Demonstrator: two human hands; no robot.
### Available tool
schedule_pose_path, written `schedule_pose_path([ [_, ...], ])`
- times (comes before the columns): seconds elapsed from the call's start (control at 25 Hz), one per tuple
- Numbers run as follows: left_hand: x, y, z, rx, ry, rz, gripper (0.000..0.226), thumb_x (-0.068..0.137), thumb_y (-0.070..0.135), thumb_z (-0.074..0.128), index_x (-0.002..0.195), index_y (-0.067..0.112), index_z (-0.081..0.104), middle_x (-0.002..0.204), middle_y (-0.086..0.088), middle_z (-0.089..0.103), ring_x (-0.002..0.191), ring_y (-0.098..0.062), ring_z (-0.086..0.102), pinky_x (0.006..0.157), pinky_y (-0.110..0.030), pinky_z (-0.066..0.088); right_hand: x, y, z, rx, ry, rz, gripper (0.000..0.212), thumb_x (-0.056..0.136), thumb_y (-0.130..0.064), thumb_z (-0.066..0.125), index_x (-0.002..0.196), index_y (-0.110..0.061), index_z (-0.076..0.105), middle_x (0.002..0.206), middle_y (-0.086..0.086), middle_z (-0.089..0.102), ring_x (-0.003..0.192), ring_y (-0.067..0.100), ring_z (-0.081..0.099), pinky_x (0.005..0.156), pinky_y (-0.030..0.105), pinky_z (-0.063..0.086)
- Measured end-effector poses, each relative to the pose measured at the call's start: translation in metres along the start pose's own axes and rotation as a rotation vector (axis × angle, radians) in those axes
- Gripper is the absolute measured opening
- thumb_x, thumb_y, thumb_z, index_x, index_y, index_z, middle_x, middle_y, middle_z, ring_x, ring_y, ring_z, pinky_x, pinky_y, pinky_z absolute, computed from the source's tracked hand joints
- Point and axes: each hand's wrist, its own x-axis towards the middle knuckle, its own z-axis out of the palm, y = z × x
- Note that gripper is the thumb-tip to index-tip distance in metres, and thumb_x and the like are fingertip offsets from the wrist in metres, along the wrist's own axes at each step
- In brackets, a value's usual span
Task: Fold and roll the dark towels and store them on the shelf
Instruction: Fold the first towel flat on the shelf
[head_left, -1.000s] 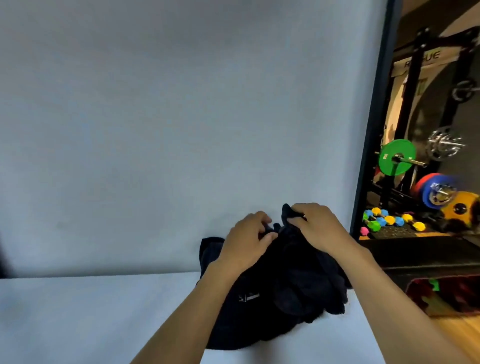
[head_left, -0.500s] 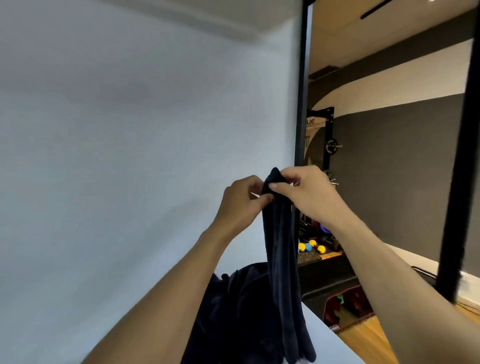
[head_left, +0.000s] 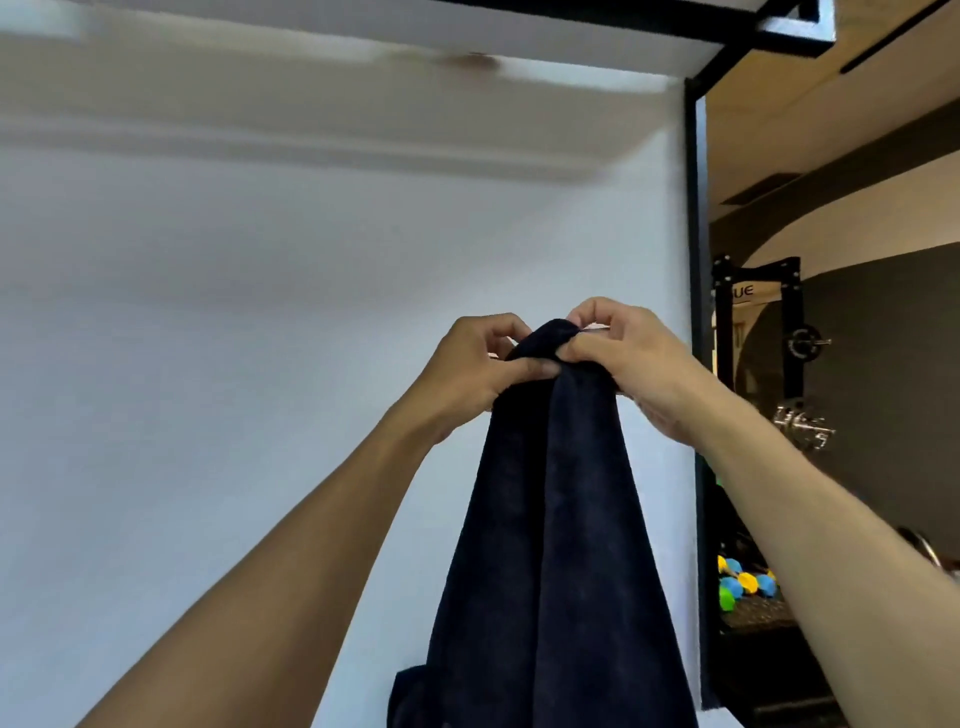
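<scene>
A dark navy towel (head_left: 550, 545) hangs straight down in front of me, bunched at its top. My left hand (head_left: 475, 371) pinches the top edge from the left and my right hand (head_left: 623, 358) pinches it from the right, the two hands almost touching. More dark cloth (head_left: 410, 699) shows at the bottom edge behind the hanging towel; whether it is the same towel or another I cannot tell. The surface under it is out of view.
A white wall (head_left: 234, 389) fills the left and centre. A black metal post (head_left: 698, 364) runs down the right, with a black frame bar (head_left: 779, 31) overhead. Beyond the post are a black gym rack (head_left: 756, 322) and coloured dumbbells (head_left: 743, 584) on the floor.
Both hands have lifted the towel from the heap on the white surface up to head height, so it now hangs long. The camera has tilted upward and the surface has dropped out of view.
</scene>
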Motion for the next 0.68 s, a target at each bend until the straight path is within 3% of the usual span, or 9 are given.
schedule_pose_path([
  [0.08,-0.014,-0.002,-0.016,0.146,0.030,0.016,0.009,0.082,0.019,0.074,0.081,0.011,0.072,0.067,-0.001,0.057,0.053,-0.011,0.050,0.052,-0.023,0.042,0.004,0.002,0.021,-0.031,-0.039,-0.037,0.012,0.082,-0.014,0.066,0.078,-0.014,0.055,0.072,0.004,0.058,0.069,0.016,0.052,0.066,0.033,0.038],
  [0.24,-0.056,-0.015,-0.048,0.420,0.171,0.008,0.008,0.083,0.026,0.073,0.080,0.020,0.077,0.076,-0.003,0.065,0.070,-0.019,0.059,0.066,-0.033,0.049,0.000,0.009,0.079,0.085,-0.145,-0.060,0.015,0.080,-0.008,0.065,0.075,-0.006,0.051,0.082,0.011,0.067,0.072,0.014,0.059,0.072,0.034,0.045],
  [0.36,-0.086,-0.017,-0.081,0.379,0.242,-0.076,0.017,0.080,0.026,0.076,0.066,0.019,0.072,0.058,0.008,0.061,0.057,-0.007,0.054,0.059,-0.020,0.043,-0.003,0.006,0.121,0.231,-0.203,-0.045,0.018,0.073,-0.010,0.067,0.066,-0.017,0.050,0.080,0.011,0.063,0.073,0.018,0.056,0.072,0.035,0.043],
  [0.44,-0.099,-0.017,-0.106,0.306,0.163,-0.157,0.021,0.087,0.025,0.070,0.071,0.012,0.068,0.063,0.005,0.063,0.062,-0.008,0.058,0.063,-0.020,0.048,-0.003,-0.001,0.144,0.230,-0.227,-0.031,0.022,0.073,-0.011,0.067,0.064,-0.020,0.048,0.071,0.007,0.053,0.069,0.018,0.049,0.067,0.033,0.038],
  [0.56,-0.122,-0.022,-0.144,0.139,0.044,-0.237,0.026,0.098,0.029,0.054,0.082,0.008,0.058,0.075,-0.005,0.065,0.070,-0.017,0.060,0.070,-0.030,0.051,-0.003,-0.019,0.176,0.073,-0.295,0.018,0.014,0.081,-0.009,0.067,0.079,-0.015,0.054,0.073,0.004,0.064,0.066,0.017,0.057,0.064,0.029,0.044],
  [0.68,-0.148,-0.036,-0.186,0.150,0.097,-0.244,0.021,0.093,0.030,0.062,0.082,0.013,0.059,0.074,-0.005,0.070,0.065,-0.016,0.063,0.064,-0.025,0.049,-0.005,-0.033,0.207,-0.128,-0.275,0.067,0.012,0.079,-0.024,0.075,0.083,-0.017,0.066,0.083,0.003,0.072,0.070,0.014,0.064,0.065,0.026,0.046],
])
